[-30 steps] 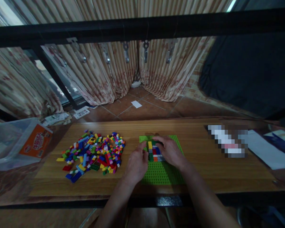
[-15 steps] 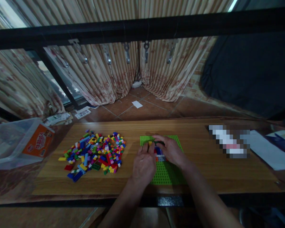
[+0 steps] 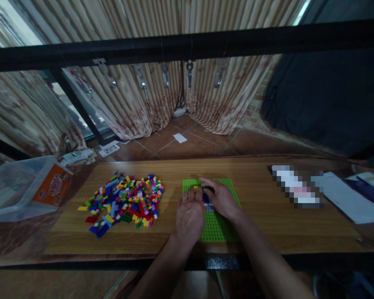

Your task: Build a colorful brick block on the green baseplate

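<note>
A green studded baseplate (image 3: 218, 232) lies on the wooden table, with rows of blue, white and orange building bricks (image 3: 209, 205) on its middle. My left hand (image 3: 190, 216) rests over the plate's left side, fingers bent together beside a yellow brick (image 3: 195, 189); whatever is under its fingertips is hidden. From the right, my right hand (image 3: 223, 200) reaches over the plate, thumb and forefinger closed around a dark green brick (image 3: 208, 187) near the far rows. Both hands' fingertips are close together, partly covering the bricks.
Left of the plate, a heap of loose coloured bricks (image 3: 124, 199) spreads on the table (image 3: 258, 232). A clear plastic bin (image 3: 18, 187) with an orange label stands at far left. A blurred-out object (image 3: 296, 187) and white paper (image 3: 345, 199) lie at right.
My camera view has tilted slightly. Both hands stay at nearly the same place on the baseplate, with only small finger shifts.
</note>
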